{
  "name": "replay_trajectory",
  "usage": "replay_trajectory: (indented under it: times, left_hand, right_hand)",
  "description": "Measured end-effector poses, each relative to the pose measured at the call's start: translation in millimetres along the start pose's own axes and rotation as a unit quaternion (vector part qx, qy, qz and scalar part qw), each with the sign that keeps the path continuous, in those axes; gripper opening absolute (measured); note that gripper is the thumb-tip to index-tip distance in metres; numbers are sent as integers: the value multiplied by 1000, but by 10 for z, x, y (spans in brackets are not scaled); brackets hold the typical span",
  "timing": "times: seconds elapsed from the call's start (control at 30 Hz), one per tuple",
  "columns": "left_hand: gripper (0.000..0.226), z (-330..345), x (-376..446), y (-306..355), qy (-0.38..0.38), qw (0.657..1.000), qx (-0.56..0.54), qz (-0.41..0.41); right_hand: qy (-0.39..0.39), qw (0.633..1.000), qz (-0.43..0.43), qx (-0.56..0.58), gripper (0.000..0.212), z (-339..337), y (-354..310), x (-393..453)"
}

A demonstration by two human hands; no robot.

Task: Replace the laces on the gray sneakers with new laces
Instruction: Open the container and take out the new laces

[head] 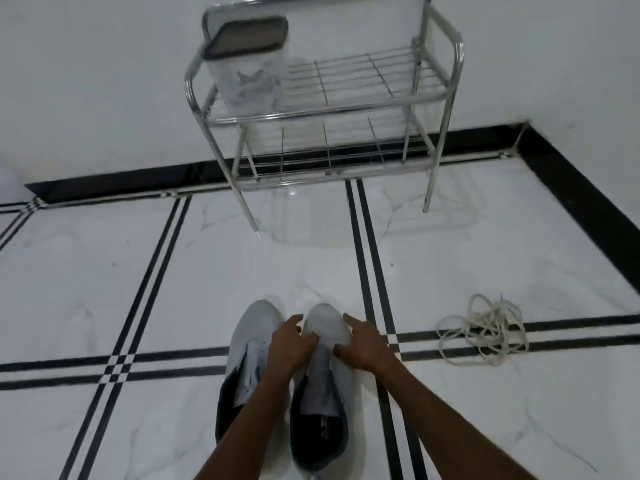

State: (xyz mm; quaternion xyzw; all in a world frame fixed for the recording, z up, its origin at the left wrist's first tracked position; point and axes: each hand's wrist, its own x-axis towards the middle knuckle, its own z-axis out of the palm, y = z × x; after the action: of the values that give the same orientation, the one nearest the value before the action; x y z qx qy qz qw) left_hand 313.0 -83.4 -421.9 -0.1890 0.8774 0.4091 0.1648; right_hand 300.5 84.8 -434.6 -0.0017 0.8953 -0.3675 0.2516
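Because both gray sneakers show bare eyelets, I have them parked side by side, toes pointing at the steel shoe rack, so each is easy to reach. The right sneaker is my landmark: my left hand and right hand rest on either side of its toe, fingers loosely spread and gripping nothing, steadying it. The left sneaker touches its left flank. The cream laces lie tangled well off to its right.
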Motion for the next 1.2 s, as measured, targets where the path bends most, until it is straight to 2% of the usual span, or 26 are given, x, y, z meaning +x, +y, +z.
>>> replay_trajectory:
  times: [0.13, 0.23, 0.33, 0.47, 0.57, 0.67, 0.77, 0.87, 0.93, 1.07, 1.2]
  left_hand:
    - [40, -258, 121, 589, 111, 985, -86, 104]
    - [30, -655, 189, 1211, 163, 955, -141, 206]
    - [19, -1169, 272, 1798, 232, 918, -175, 270]
    - [5, -1808, 363, 2341, 366, 856, -188, 312]
    - [18, -2187, 535, 2620, 428, 835, -209, 277]
    - [44, -2486, 772, 2837, 362, 880, -247, 183]
    - [47, -2688, 1002, 2977, 265, 909, -297, 122]
    - [36, -2794, 1172, 3001, 228, 899, -362, 93]
    - [35, -2819, 1274, 2959, 227, 904, -354, 81]
    - [37, -2840, 1244, 2965, 225, 902, -357, 94]
    - [36, -2702, 964, 3060, 232, 881, -385, 148]
  right_hand:
    - [107, 989, -33, 98, 57, -402, -437, 115]
    - [168, 964, -104, 176, 42, -895, -998, 194]
    - [202, 936, -180, 226, 36, -1433, -1651, 237]
    - [284, 894, -237, 255, 36, -2020, -2369, 372]
    - [332, 876, -234, 261, 51, -2343, -2732, 556]
    - [293, 902, -185, 257, 70, -2613, -2962, 782]
    - [205, 927, -156, 272, 73, -2778, -3096, 1032]
    - [130, 934, -142, 302, 57, -2795, -3181, 1124]
    - [98, 922, -138, 349, 42, -2767, -3229, 1119]
    - [99, 891, -134, 421, 37, -2790, -3274, 1069]
    - [130, 868, -159, 452, 40, -2953, -3201, 777]
